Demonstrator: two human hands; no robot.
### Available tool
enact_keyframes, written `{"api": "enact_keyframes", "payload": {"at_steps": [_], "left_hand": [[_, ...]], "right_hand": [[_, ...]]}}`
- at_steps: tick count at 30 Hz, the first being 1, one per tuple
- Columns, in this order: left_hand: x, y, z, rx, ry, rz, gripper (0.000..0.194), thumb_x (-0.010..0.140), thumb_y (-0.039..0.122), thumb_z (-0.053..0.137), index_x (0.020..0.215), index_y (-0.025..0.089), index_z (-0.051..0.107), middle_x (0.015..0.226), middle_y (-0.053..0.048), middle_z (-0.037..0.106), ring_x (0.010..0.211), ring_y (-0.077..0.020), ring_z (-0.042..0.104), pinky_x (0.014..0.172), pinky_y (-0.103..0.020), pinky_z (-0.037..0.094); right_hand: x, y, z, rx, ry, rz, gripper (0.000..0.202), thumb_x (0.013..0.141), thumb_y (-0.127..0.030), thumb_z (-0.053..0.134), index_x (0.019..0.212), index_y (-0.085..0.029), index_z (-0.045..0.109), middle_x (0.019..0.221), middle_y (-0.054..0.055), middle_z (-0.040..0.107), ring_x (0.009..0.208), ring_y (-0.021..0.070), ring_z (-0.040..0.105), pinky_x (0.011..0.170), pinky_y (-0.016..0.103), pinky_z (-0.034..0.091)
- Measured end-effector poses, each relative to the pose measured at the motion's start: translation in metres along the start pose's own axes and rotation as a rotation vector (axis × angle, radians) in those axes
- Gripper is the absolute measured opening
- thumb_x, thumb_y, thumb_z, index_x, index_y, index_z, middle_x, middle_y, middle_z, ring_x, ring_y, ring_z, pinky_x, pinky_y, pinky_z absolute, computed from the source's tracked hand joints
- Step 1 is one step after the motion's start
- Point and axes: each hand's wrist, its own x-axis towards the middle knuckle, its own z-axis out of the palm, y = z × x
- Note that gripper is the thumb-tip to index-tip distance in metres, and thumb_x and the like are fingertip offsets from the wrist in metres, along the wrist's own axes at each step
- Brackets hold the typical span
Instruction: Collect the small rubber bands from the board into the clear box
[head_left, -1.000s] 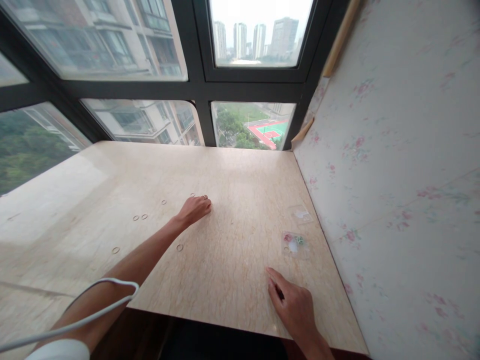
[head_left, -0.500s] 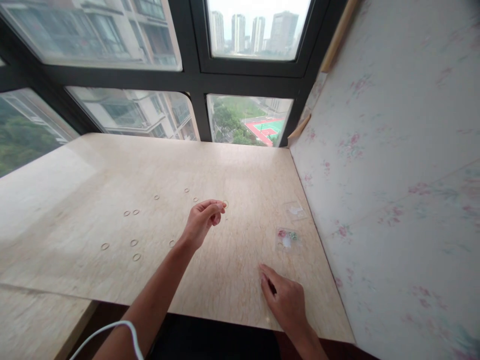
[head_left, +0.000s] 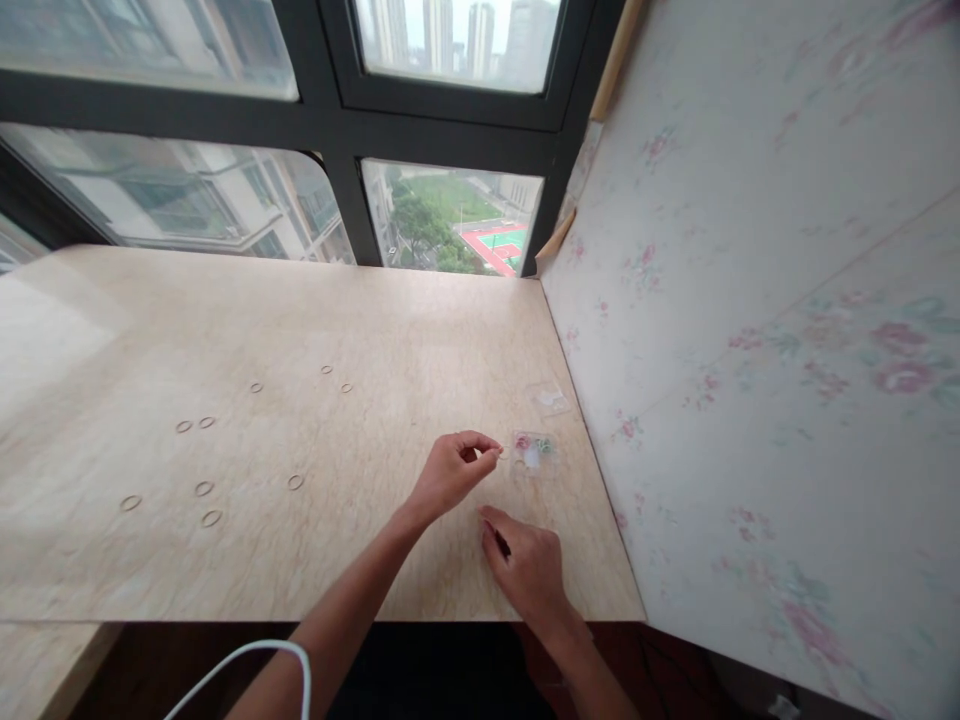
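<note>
Nine thin rings (head_left: pixel 295 488) lie scattered across the left half of the desk (head_left: pixel 420 330), well apart from a clear box (head_left: pixel 534 474) near the right edge. Pink bits (head_left: pixel 523 441) and green bits (head_left: pixel 544 446) sit inside the box; a clear lid (head_left: pixel 555 402) lies behind it. The left hand (head_left: pixel 448 474) pinches one more ring (head_left: pixel 505 459) by thumb and forefinger, just beside the box's left wall. So slight a grip could let the ring slip or spring away, and a low pass might nudge the light box. The cord (head_left: pixel 281 645) at the left forearm could snag. That arm reaches diagonally from the front edge, wrist nearly straight. The right hand (head_left: pixel 531 572) rests near the front right corner, fingers curled; whether its fingertips touch or hold anything, I cannot tell.
</note>
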Motion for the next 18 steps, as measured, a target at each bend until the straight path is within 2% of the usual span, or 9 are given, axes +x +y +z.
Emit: {"api": "enact_keyframes", "payload": {"at_steps": [4,9,12,18], "left_hand": [[0.006,-0.003,0.024,0.307,-0.070,0.226,0.017,0.077,0.018,0.057,0.083,0.020,0.073,0.082,-0.003,0.065,0.058,-0.0088,0.051,0.059,-0.023,0.042],[0.014,-0.010,0.037,0.492,-0.090,0.263,0.021,0.084,0.021,0.054,0.094,0.023,0.073,0.090,-0.004,0.063,0.065,-0.0110,0.055,0.067,-0.027,0.045],[0.015,-0.011,0.035,0.458,-0.079,0.264,0.023,0.084,0.023,0.056,0.101,0.024,0.071,0.089,-0.003,0.064,0.062,-0.0101,0.053,0.064,-0.026,0.044],[0.004,-0.016,0.012,0.374,0.011,0.246,0.018,0.085,0.024,0.056,0.093,0.020,0.072,0.080,-0.002,0.065,0.058,-0.0091,0.051,0.060,-0.023,0.042]], "right_hand": [[0.000,0.000,-0.001,0.006,-0.005,0.021,0.028,0.086,-0.023,0.048,0.103,-0.024,0.071,0.066,0.001,0.072,0.057,0.0154,0.067,0.055,0.022,0.039],[0.001,0.000,-0.003,0.022,-0.011,0.020,0.028,0.085,-0.021,0.048,0.099,-0.024,0.071,0.066,0.001,0.072,0.056,0.0152,0.066,0.054,0.022,0.037],[0.002,0.000,-0.002,0.046,-0.007,0.016,0.028,0.085,-0.020,0.048,0.099,-0.024,0.072,0.068,0.002,0.072,0.057,0.0152,0.067,0.055,0.022,0.038],[0.000,0.003,0.000,0.083,0.005,0.007,0.028,0.088,-0.024,0.046,0.096,-0.022,0.072,0.070,0.003,0.073,0.059,0.0162,0.068,0.056,0.022,0.043]]}}
